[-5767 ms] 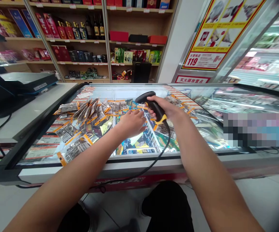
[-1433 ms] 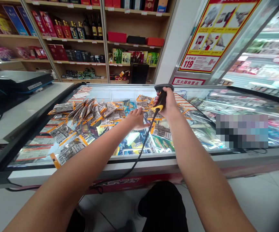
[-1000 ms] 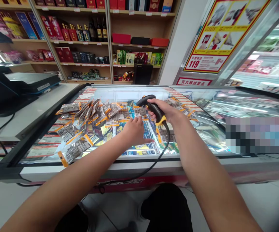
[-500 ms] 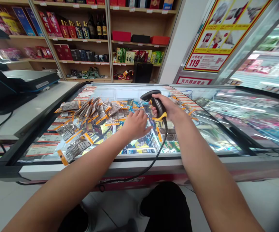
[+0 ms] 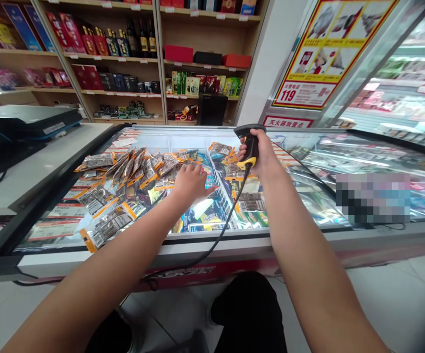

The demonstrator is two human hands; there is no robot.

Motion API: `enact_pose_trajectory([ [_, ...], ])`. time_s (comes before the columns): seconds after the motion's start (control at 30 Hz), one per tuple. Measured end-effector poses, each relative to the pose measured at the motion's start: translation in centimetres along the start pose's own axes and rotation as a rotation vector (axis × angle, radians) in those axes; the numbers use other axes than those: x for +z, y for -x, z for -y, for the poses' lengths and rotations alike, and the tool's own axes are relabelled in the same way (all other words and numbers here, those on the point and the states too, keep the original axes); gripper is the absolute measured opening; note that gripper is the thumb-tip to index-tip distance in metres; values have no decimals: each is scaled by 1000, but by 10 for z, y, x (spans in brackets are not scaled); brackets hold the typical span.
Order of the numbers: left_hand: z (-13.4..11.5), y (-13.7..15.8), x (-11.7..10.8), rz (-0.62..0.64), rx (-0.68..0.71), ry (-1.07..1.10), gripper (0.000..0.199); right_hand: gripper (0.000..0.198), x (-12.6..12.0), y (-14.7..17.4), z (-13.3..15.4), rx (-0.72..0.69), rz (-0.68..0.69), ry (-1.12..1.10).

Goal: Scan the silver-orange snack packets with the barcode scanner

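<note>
My right hand [image 5: 266, 154] is wrapped round a black and yellow barcode scanner [image 5: 249, 148], raised above the glass top of the chest freezer [image 5: 212, 237]. Its black cable [image 5: 228, 226] hangs down from the handle towards the front edge. To its left, my left hand [image 5: 190, 185] hovers palm down, thumb stretched out, beside a pile of clear snack packets [image 5: 136, 166] with orange ends; I cannot tell whether its fingertips touch one. Two packets [image 5: 107, 226] lie nearer the front left corner. More packets [image 5: 252, 202] rest on the right, below the scanner.
Behind the freezer stand shelves with bottles [image 5: 144, 39] and boxes [image 5: 178, 54]. A counter [image 5: 98, 131] with a dark device borders it on the left. Blue and yellow goods show through the glass. A fire notice [image 5: 300, 98] is on the right, and a blurred-out patch [image 5: 373, 197] covers something there.
The scanner in my right hand has moved up and right, away from my left hand. My left hand has shifted slightly left towards the packet pile. The whole view has turned a little right.
</note>
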State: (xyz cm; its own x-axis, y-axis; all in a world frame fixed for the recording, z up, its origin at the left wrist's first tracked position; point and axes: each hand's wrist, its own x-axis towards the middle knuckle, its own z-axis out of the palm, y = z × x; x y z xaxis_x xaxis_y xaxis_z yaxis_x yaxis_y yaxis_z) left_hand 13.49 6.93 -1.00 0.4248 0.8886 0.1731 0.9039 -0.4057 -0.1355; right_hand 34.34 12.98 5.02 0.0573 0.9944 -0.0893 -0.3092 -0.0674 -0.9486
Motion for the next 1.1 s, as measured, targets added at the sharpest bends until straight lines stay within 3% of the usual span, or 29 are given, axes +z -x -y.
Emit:
enact_pose_trajectory([
  [0.2, 7, 0, -5, 46, -172, -36, 76, 38, -9, -3, 6, -66, -55, -40],
  [0.3, 12, 0, -3, 46, -181, -45, 72, 36, -11, -5, 4, -47, -71, -115],
  [0.47, 25, -2, 5, 20, -210, -72, 50, 38, -11, -8, 1, -46, -67, -135],
  [0.7, 34, -5, 8, -32, -242, -73, 51, 35, -13, -13, -1, -10, -80, -234],
  [0.8, 21, -9, 7, -45, -114, -54, 51, 35, -12, -12, 0, -13, -76, -233],
  [0.97, -19, -26, 10, 31, 354, 160, 58, 32, -7, -7, 3, 32, -92, -284],
  [1.1, -36, -43, 13, 105, 461, 161, 59, 32, -7, -8, 2, 39, -71, -290],
])
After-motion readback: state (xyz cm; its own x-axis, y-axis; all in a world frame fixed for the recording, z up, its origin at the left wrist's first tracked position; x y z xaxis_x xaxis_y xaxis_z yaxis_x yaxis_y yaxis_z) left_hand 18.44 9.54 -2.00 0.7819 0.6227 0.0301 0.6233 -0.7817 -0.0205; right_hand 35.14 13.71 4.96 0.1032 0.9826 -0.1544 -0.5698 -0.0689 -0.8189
